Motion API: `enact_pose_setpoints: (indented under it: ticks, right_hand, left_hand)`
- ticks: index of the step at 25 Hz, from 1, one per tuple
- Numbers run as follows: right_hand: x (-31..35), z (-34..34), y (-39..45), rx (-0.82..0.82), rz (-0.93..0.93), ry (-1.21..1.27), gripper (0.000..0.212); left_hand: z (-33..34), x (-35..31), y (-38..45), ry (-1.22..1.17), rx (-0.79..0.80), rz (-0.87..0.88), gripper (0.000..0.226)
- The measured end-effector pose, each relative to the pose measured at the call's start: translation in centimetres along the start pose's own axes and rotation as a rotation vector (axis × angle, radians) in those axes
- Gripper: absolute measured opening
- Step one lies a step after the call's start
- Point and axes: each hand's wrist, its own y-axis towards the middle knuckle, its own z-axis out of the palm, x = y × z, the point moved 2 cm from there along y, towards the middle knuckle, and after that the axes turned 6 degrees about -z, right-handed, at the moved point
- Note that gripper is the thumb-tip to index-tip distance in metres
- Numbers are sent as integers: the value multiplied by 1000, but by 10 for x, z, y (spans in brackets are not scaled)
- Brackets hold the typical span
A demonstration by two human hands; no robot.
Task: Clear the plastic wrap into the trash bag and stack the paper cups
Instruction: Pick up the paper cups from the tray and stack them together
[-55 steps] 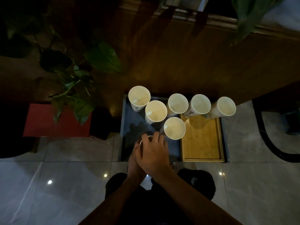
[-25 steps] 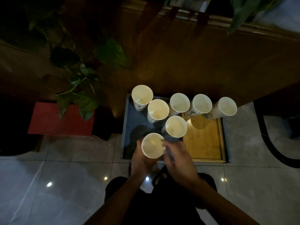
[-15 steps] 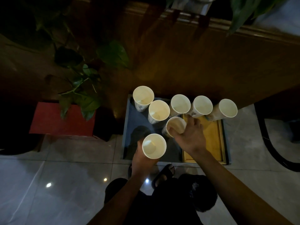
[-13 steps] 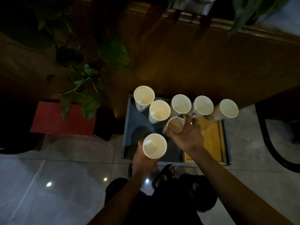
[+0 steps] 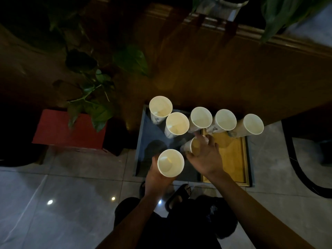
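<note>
Near edge: dark clothing and a black sandal (image 5: 178, 195) on grey floor tiles (image 5: 62, 203).

Left hand (image 5: 156, 174): grip curled round a held paper cup (image 5: 170, 163), upright, mouth facing the camera, over the near part of the dark glass desk (image 5: 152, 139).

Right hand (image 5: 206, 157): grip clamped on a second paper cup (image 5: 191, 147), thumb on the near side, fingers spread across the rim and far side. This cup is tilted, just beside the held paper cup on its right, the two rims apart.

Bamboo tray (image 5: 233, 159): lies on the right half of the desk, its surface bare right of the right hand.

Far row: five standing paper cups, mouths up. Leftmost cup (image 5: 160, 108) at the far left corner; second cup (image 5: 177, 123) just beside it; third cup (image 5: 201, 117), fourth cup (image 5: 225, 119) and rightmost cup (image 5: 253, 124) run along the far edge.

Beyond: wooden panel wall (image 5: 206, 72). Left: red stand (image 5: 59, 132) with a leafy plant (image 5: 93, 103).
</note>
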Motion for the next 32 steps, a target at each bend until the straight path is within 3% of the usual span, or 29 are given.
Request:
enact_pose_setpoints:
  ticks: [6, 10, 21, 27, 32]
  right_hand:
    - [-15, 11, -12, 21, 11, 83, 64]
    - [-22, 4, -19, -95, 74, 352, 71]
    - [-53, -56, -32, -316, 239, 761, 25]
    - [-39, -82, -31, -365, 260, 947, 19]
    - [-32, -75, -28, -393, 300, 1080, 20]
  left_hand:
    - [3, 6, 1, 1, -26, 1, 82]
    - [4, 11, 6, 2, -9, -8, 86]
    - [8, 22, 10, -27, -51, 27, 88]
    - [6, 20, 8, -15, -57, 3, 95]
    - [2, 10, 4, 19, -28, -2, 84]
